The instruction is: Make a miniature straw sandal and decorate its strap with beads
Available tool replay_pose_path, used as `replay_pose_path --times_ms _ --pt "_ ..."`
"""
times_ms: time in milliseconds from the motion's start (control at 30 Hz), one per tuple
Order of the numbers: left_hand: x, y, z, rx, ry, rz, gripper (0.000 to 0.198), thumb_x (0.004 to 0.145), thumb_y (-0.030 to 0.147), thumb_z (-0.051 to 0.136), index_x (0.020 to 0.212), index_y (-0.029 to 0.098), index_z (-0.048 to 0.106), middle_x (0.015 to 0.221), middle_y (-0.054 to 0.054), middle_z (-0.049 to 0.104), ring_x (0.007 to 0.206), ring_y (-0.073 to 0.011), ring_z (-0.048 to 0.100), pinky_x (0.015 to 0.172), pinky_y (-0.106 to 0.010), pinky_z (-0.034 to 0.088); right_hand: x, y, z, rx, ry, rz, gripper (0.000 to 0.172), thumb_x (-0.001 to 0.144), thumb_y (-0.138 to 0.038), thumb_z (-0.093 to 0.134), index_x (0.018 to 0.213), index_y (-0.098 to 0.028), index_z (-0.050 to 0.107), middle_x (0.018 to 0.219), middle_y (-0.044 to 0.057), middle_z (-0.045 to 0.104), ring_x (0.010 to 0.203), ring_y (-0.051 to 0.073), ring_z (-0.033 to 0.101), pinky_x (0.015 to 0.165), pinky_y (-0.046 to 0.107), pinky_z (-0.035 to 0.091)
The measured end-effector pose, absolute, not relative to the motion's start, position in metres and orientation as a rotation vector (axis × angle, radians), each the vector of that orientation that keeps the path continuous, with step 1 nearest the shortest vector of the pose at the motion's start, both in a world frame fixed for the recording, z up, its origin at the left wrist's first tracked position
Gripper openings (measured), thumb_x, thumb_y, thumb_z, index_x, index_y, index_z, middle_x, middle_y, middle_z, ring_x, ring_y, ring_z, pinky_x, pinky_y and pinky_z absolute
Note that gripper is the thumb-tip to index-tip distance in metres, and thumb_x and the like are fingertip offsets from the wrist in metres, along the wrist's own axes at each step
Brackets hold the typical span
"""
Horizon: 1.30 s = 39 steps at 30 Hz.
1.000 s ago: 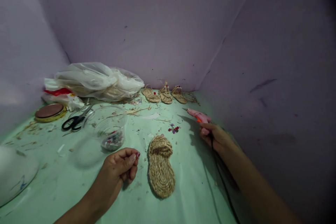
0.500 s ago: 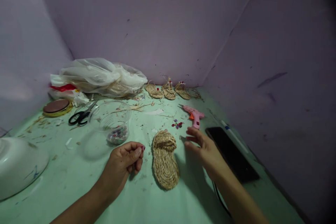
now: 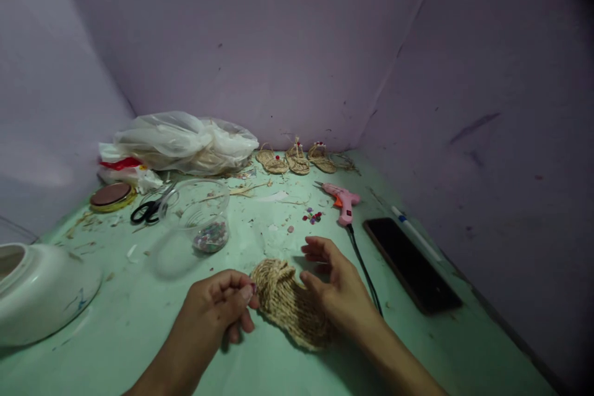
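Left hand point(image 3: 223, 306): palm inward, thumb and index pinched on a small dark-red bead point(image 3: 253, 288), other fingers curled, fingertips right by the strap end of the woven slipper point(image 3: 290, 306). Right hand point(image 3: 336, 288): half-open, fingers loosely curved, thumb apart, over the slipper's right side; contact unclear. Slipper sits slantwise between the hands, strap end up-left. Both forearms enter from the bottom edge.

Bench point(image 3: 153, 334): pale green, littered with fibre scraps. Pink glue gun point(image 3: 344, 201) lies beyond the right hand, loose beads point(image 3: 312, 216) near it; dark phone point(image 3: 413, 266) to the right. White bowl point(image 3: 55, 297) at far left. Room: purple-grey walls point(image 3: 260, 62), scuffed, enclosing the bench on three sides; dim light.
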State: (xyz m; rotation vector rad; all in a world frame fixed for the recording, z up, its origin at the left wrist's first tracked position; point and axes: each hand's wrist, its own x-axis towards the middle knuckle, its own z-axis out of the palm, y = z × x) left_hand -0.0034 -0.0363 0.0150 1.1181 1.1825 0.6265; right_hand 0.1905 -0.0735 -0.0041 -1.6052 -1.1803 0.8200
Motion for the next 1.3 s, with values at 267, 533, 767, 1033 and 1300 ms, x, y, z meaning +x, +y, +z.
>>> replay_pose_path --times_ms 267,533,767,1033,1300 --pt "-0.001 -0.017 0.059 1.537 1.281 0.987 0.007 0.055 0.025 0.072 0.06 0.02 0.07 0.054 -0.003 0.064 0.051 -0.0163 0.054 0.05 -0.025 0.039 0.176 -0.094 0.013 -1.428 -0.916 1.169 0.015 0.07 -0.03 0.061 0.073 -0.02 0.051 0.077 0.003 0.061 0.067 0.015 0.058 0.058 0.026 0.047" --pt "0.017 -0.003 0.048 1.94 1.049 0.745 0.012 0.07 0.02 0.062 0.065 0.023 0.072 0.068 -0.004 0.068 0.066 -0.0192 0.059 0.063 -0.027 0.042 0.167 -0.084 -0.012 -1.547 -1.131 0.594 0.007 0.076 -0.021 0.055 0.083 -0.02 0.057 0.082 0.005 0.062 0.079 0.019 0.059 0.071 0.032 0.048" --pt "0.022 0.01 0.046 1.469 1.073 0.58 0.005 0.056 0.022 0.071 0.058 0.017 0.072 0.056 -0.003 0.064 0.055 -0.0155 0.053 0.054 -0.025 0.04 0.17 -0.073 -0.008 -1.529 -1.346 0.563 0.025 0.074 -0.011 0.053 0.096 -0.019 0.062 0.096 0.008 0.065 0.092 0.022 0.058 0.082 0.039 0.047" --pt "0.021 0.014 0.037 1.454 1.079 0.582 0.01 0.059 0.025 0.071 0.065 0.016 0.071 0.058 -0.004 0.064 0.054 -0.0152 0.054 0.053 -0.026 0.041 0.173 -0.07 -0.008 -1.52 -1.397 0.623 0.02 0.073 -0.008 0.056 0.088 -0.019 0.064 0.088 0.004 0.067 0.085 0.019 0.06 0.077 0.034 0.046" --pt "0.014 0.008 0.045 2.377 0.833 0.549 0.013 0.08 0.021 0.055 0.079 0.021 0.069 0.079 -0.005 0.065 0.075 -0.0185 0.059 0.068 -0.027 0.044 0.172 -0.07 -0.006 -1.599 -1.447 0.567 0.014 0.074 -0.011 0.057 0.082 -0.02 0.063 0.081 0.003 0.066 0.078 0.018 0.058 0.072 0.033 0.044"
